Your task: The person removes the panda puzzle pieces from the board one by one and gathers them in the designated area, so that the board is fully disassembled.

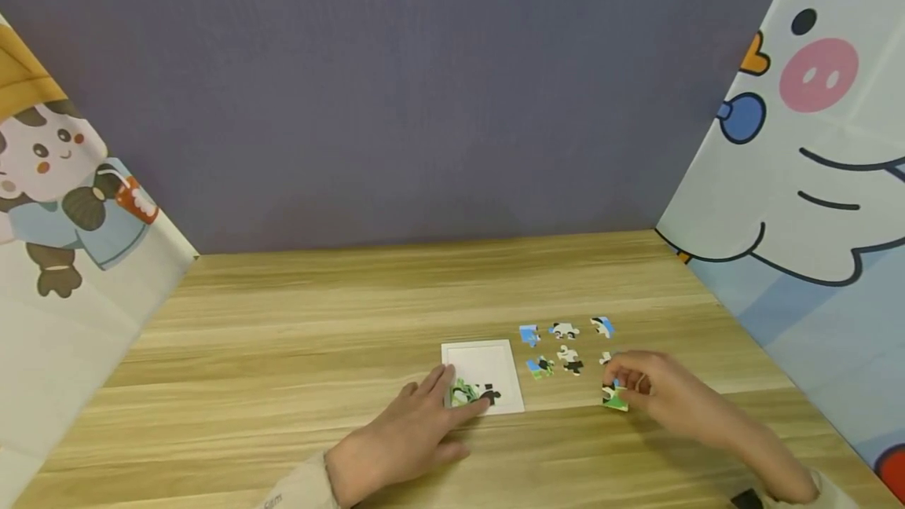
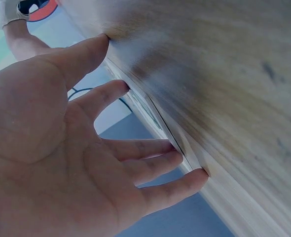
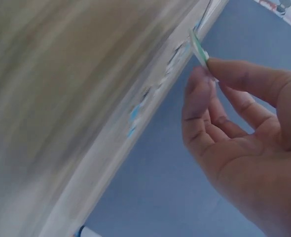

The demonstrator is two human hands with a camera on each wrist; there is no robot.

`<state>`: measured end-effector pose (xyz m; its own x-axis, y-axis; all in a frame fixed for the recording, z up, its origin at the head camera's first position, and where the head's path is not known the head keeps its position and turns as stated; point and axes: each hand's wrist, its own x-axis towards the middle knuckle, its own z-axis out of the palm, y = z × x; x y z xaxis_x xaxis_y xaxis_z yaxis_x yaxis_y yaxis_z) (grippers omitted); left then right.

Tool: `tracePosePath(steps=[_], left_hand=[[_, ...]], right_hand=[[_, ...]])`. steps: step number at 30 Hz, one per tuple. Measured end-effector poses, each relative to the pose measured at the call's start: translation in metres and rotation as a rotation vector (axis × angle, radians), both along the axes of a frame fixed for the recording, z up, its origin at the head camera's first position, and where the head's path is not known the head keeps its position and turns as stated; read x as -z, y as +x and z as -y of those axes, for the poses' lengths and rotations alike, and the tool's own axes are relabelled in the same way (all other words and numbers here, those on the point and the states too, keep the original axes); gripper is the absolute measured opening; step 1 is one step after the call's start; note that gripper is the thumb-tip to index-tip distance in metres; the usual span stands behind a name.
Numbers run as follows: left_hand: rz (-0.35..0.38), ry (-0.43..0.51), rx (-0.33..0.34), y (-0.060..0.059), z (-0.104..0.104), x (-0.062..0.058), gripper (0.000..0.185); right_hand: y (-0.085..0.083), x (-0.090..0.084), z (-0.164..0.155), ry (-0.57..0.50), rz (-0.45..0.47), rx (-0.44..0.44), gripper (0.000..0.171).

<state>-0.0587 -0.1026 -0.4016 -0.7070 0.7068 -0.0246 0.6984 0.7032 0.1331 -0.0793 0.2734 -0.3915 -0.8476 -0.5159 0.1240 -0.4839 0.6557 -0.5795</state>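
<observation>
A white square puzzle tray (image 1: 488,364) lies on the table, with green-and-black puzzle pieces (image 1: 463,392) in its near left corner. My left hand (image 1: 417,422) rests on the tray's left and near edges, its fingers spread; the index fingertip touches the black part of the pieces. In the left wrist view its fingers (image 2: 155,148) reach straight to the tray and tabletop. My right hand (image 1: 661,391) pinches a puzzle piece (image 1: 615,397) with green, white and blue on it between thumb and index finger. The right wrist view shows this piece (image 3: 199,49) edge-on, lifted off the table.
Several loose puzzle pieces (image 1: 568,360) lie in two rows right of the tray; one piece (image 1: 605,357) is partly hidden by my right hand. A grey panel (image 1: 424,100) stands behind the wooden table (image 1: 283,336), with cartoon-printed walls at both sides.
</observation>
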Motion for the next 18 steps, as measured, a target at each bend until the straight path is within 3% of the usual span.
tracePosePath(steps=[7,18], left_hand=[[0.023,0.001,-0.003,0.000,0.000,-0.001,0.058],[0.030,0.009,0.000,-0.001,0.000,-0.001,0.059]], right_hand=[[-0.004,0.009,-0.018,0.092,0.057,0.044,0.028],[-0.002,0.014,-0.020,0.117,0.003,0.077,0.029]])
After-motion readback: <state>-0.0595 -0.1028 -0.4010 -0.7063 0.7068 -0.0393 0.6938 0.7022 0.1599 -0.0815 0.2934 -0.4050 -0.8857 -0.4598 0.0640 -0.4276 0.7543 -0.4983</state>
